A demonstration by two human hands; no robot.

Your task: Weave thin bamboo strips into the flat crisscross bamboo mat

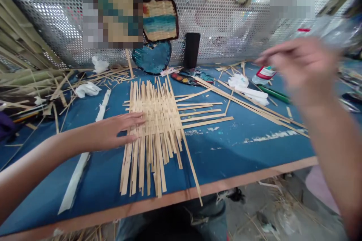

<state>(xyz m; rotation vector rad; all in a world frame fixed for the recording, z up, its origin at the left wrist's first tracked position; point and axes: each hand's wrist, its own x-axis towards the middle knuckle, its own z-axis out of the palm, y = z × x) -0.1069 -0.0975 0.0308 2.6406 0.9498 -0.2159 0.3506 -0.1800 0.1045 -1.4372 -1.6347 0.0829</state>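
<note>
While the left hand (109, 131) lies open on the weave's edge (126, 165), right hand (299, 69) blurs — grip unclear

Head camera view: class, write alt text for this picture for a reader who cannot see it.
A person's left hand rests flat on a half-woven mat of pale bamboo strips on a blue worktable, while the blurred right hand is raised above the table. Loose strips and a paint palette lie beyond, before a perforated metal screen.
</note>
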